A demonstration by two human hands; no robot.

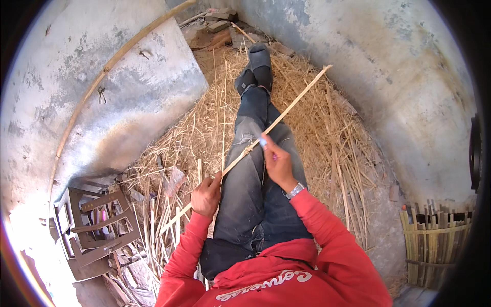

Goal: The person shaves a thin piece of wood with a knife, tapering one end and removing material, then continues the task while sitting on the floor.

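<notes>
A long, flat, pale-yellow wooden strip [239, 158] is lying aslant across the seated person's outstretched legs in faded dark jeans [245, 192], its long axis running from lower left, beside the left forearm, to upper right, where its far end is pointing away from the body above the heap of dry golden straw [327, 146]. A rough little clump of fibre [249, 149] is sitting on the strip between the two hands. The left hand [207, 196] is gripping the strip near its lower end, the fingers closing around it beside the left thigh. The right hand [279, 165], with a silver-coloured wristwatch [295, 191] behind it, is holding a small pale-bluish object [263, 141] against or just beside the strip; blur is hiding what it is and whether it is touching. At the lower right, a greenish-yellow container of upright wooden slats [437, 250] is standing near the grey wall [404, 92], its contents not showing clearly. At the left, a dark-brown openwork frame [102, 202] is standing beside the straw, something small and pinkish showing through its gaps. Above it, a long bent tan pole [105, 70] is leaning along the wall.
</notes>
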